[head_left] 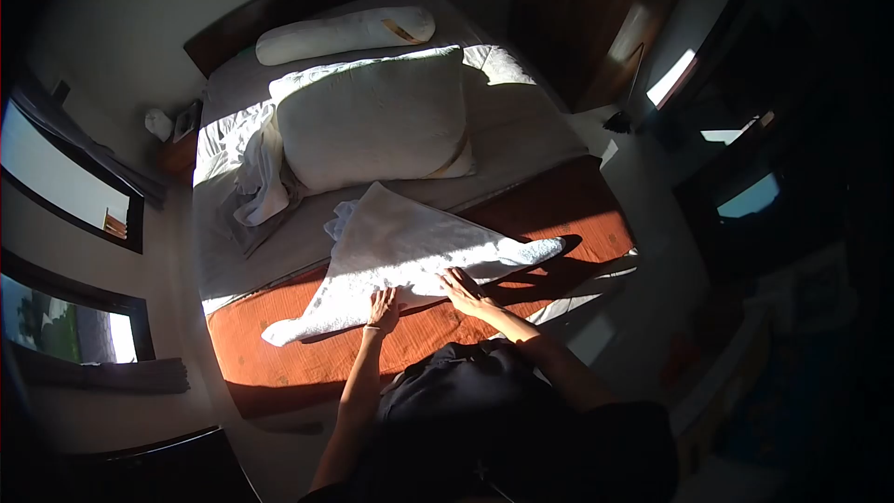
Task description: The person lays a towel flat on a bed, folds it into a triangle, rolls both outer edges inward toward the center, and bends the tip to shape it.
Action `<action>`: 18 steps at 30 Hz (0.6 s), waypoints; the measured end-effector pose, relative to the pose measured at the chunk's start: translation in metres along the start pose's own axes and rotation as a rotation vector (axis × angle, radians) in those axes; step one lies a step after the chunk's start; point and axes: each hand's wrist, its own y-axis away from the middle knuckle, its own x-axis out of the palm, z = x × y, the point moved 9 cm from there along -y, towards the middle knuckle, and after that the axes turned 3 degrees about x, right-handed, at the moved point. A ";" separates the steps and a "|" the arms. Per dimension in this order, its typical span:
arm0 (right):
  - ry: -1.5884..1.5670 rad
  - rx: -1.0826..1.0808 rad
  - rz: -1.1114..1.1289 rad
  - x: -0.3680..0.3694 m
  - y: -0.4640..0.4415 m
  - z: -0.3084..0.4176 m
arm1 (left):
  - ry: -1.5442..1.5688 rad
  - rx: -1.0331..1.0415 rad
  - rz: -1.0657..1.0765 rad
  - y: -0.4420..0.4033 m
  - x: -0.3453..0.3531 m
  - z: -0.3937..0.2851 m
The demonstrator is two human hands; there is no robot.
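Observation:
A white towel [391, 233] lies across the foot of the bed, shaped roughly like a triangle, its peak toward the pillow. Its two lower corners stretch out into narrow, rolled-looking ends, left and right. My left hand [383, 308] rests on the near edge of the towel with the fingers extended. To the right, my right hand [465, 294] lies on the same edge, fingers stretched out over the cloth. Under the towel is an orange-brown bed runner [279, 373]. Strong sunlight washes out the towel's lower part.
A large pillow [372, 121] and a white bolster [345, 34] lie farther up the bed. Crumpled white cloth [261, 168] sits left of the pillow. A dark headboard [307, 2] closes the far end. Windows [70, 172] line the left wall.

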 end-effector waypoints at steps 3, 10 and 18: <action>0.134 -0.159 -0.444 -0.042 0.031 0.023 | 0.129 -0.086 0.223 -0.017 0.008 0.018; 0.007 -0.112 -0.392 -0.018 0.005 -0.003 | 0.151 -0.058 0.133 -0.018 -0.007 0.015; -0.254 -0.199 -0.418 -0.024 -0.037 -0.024 | -0.074 -0.109 -0.330 0.053 -0.059 0.009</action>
